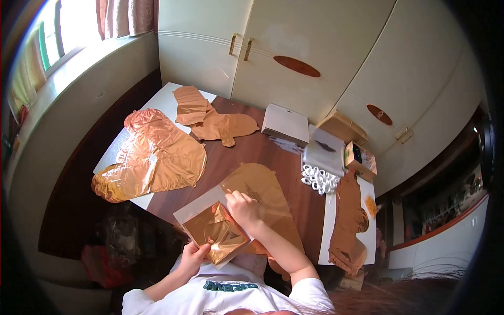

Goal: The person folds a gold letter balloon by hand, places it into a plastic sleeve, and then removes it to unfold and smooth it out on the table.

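Note:
My left hand [195,257] grips the lower left edge of a flat packet [218,231], thumb on top. The packet shows shiny gold foil inside a pale, clear-edged sleeve. At the packet's upper right edge, my right hand [244,210] is closed with its fingers curled; what it pinches is too small to make out. Beneath and beyond the packet lies a large flat gold-brown foil shape [268,184] with small print on it.
A big shiny foil shape [168,152] lies at the left, folded brown foil [226,123] behind it. White box [285,123], clear bags [324,149], white rings [319,179], small box [362,160] and brown foil strip [346,220] are on the right.

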A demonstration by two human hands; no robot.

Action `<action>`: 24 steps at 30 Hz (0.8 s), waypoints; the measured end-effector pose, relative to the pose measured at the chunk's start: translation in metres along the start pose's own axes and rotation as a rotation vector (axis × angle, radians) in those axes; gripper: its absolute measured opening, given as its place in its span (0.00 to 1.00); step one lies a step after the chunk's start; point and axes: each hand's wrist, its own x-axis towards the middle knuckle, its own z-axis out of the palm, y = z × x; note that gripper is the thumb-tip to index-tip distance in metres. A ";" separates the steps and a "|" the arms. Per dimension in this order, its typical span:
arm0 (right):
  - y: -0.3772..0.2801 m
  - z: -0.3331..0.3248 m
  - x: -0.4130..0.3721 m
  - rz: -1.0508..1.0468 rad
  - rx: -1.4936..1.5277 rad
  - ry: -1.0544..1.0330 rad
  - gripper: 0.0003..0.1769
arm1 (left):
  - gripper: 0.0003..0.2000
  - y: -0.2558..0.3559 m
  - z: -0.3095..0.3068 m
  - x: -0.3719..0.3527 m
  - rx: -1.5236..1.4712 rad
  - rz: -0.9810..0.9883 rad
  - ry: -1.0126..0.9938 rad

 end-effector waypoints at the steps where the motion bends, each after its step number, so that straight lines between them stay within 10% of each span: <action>1: -0.003 -0.001 0.000 -0.012 0.003 -0.009 0.01 | 0.09 0.000 0.001 0.000 -0.014 0.001 0.002; 24: -0.026 -0.029 -0.020 -0.126 -0.151 0.044 0.05 | 0.09 0.000 0.030 0.001 -0.197 0.166 0.045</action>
